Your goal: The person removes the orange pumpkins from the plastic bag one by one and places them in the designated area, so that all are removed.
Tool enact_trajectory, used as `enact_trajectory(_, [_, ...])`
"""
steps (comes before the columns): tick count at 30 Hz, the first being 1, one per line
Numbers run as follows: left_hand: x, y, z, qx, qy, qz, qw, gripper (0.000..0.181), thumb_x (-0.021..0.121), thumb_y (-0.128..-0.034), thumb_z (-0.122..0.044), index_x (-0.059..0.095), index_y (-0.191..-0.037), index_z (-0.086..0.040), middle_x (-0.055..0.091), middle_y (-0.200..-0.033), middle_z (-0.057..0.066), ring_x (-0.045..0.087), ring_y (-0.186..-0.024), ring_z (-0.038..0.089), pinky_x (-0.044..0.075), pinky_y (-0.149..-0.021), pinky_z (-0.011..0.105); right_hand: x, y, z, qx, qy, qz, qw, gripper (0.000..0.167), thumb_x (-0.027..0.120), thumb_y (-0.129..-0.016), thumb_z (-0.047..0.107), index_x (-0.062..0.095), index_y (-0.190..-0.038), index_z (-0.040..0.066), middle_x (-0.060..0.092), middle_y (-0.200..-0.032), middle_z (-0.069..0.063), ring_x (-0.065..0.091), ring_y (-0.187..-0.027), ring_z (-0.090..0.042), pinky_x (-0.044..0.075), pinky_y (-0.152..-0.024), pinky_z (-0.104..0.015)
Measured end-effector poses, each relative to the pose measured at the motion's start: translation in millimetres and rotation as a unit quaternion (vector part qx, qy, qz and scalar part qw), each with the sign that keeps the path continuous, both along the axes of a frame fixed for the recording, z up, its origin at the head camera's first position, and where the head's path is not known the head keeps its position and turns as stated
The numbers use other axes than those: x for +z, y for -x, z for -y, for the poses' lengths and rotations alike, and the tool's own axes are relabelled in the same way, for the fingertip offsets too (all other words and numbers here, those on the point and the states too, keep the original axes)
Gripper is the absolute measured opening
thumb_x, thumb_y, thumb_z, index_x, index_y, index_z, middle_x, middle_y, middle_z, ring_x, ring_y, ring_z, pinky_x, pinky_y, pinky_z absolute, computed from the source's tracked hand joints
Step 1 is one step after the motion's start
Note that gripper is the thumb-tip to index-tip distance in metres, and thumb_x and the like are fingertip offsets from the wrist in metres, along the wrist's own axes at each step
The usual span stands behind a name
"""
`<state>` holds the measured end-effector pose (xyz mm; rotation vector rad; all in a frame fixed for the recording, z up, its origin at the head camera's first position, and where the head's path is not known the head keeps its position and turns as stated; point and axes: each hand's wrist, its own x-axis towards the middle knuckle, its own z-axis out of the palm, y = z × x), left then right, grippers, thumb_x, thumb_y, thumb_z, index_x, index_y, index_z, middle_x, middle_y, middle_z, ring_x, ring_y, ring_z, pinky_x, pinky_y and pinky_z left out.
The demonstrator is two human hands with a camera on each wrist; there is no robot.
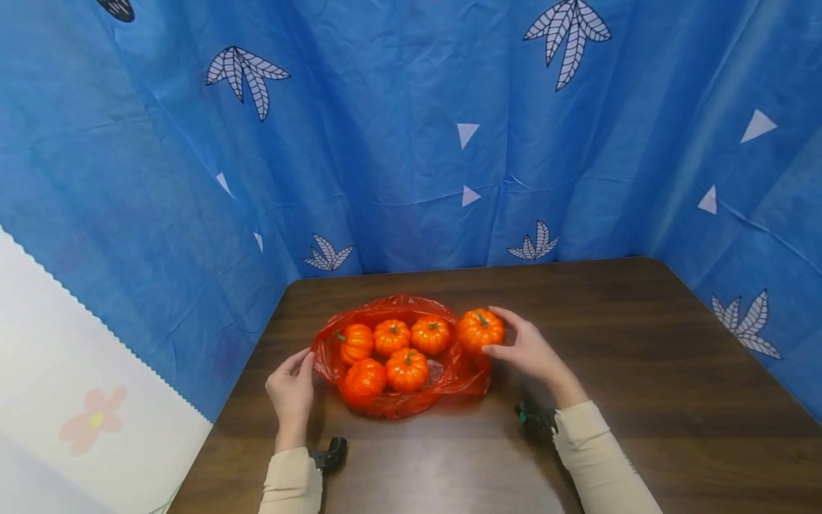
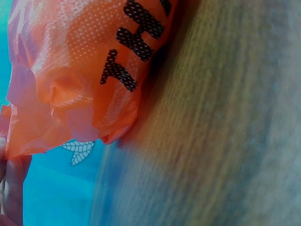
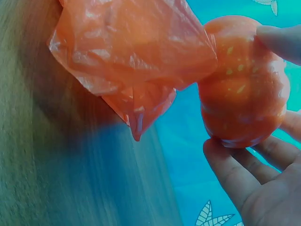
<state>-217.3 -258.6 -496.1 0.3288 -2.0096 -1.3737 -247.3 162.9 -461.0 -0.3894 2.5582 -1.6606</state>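
Observation:
A red plastic bag [image 1: 392,410] lies on the table with its mouth spread wide. Inside it sit several small orange pumpkins [image 1: 407,370], glossy and ribbed, with short stems. The left hand [image 1: 291,389] pinches the bag's left rim between thumb and fingers; in the left wrist view, black letters show on the bag [image 2: 94,56]. At the bag's right rim, the right hand [image 1: 529,351] grips another orange pumpkin [image 1: 479,329] between thumb and fingers. The right wrist view shows this pumpkin [image 3: 244,84] raised off the table, next to the bag's edge, which overlaps its side.
The dark wooden table [image 1: 642,371] extends to the right and in front of the bag. Behind it hangs a blue curtain [image 1: 398,143] with leaf prints. A white cloth [image 1: 77,385] with a flower hangs at the left. Both wrists wear black devices [image 1: 330,455].

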Motion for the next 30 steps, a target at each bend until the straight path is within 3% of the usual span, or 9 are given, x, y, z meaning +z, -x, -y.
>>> enact_trajectory(10, [0.8,0.5,0.5,0.003,-0.004,0.001,1.0,0.021,0.074,-0.0917,-0.017,0.078,-0.103,0.0,0.076,-0.102,0.021,0.062,-0.071,-0.019,0.051,-0.067,0.004,-0.3,6.5,-11.5,-0.043,0.014,-0.025,0.9987,0.079,0.076,-0.089,0.019,0.033,-0.154,0.005,0.044,-0.151,-0.024,0.053,-0.129,-0.044,0.051,-0.103,-0.054])
enact_trajectory(30, [0.1,-2.1,0.5,0.0,-0.008,0.035,0.9994,0.026,0.072,-0.0936,-0.026,0.077,-0.107,-0.005,0.076,-0.106,0.017,0.065,-0.077,-0.011,0.053,-0.069,0.006,-14.6,13.9,-29.0,-0.133,0.032,0.037,0.9899,0.085,0.073,-0.092,0.023,0.023,-0.16,0.013,0.03,-0.161,-0.022,0.04,-0.141,-0.044,0.038,-0.114,-0.057])
